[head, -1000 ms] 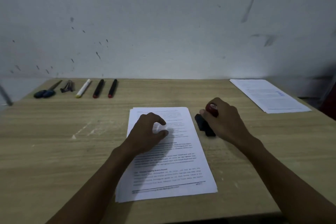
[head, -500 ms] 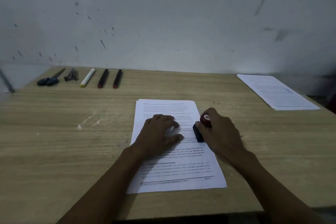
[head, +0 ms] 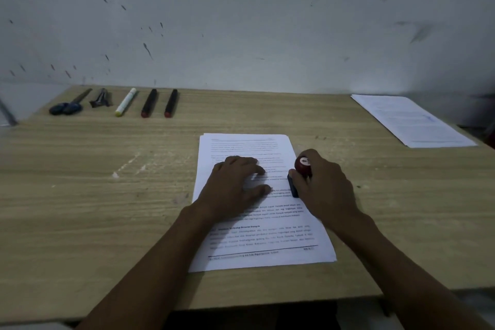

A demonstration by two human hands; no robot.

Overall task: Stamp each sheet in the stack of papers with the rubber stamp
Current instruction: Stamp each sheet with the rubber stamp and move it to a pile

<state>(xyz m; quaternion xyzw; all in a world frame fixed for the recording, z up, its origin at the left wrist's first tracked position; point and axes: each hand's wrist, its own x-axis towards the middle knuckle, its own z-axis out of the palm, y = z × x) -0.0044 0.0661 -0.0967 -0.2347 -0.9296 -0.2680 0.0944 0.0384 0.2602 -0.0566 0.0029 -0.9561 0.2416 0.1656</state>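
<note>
- Along the far left edge of the light wooden table (head: 80, 209): blue-handled scissors (head: 67, 108), a small dark metal tool (head: 100, 99), a white marker with a yellow end (head: 126, 102), and two black pens with red ends (head: 149, 103) (head: 171, 103).
- At the far right corner, well apart: a second pile of white printed sheets (head: 413, 120).
- Centre, near the front edge: the stack of white printed papers (head: 263, 238), unobstructed except by both hands.
- Left hand (head: 235, 187): spread flat, palm down on the top sheet, holding nothing.
- Right hand (head: 325, 185): closed around the rubber stamp with red round knob and dark base (head: 302, 165), base touching the stack's right edge.
</note>
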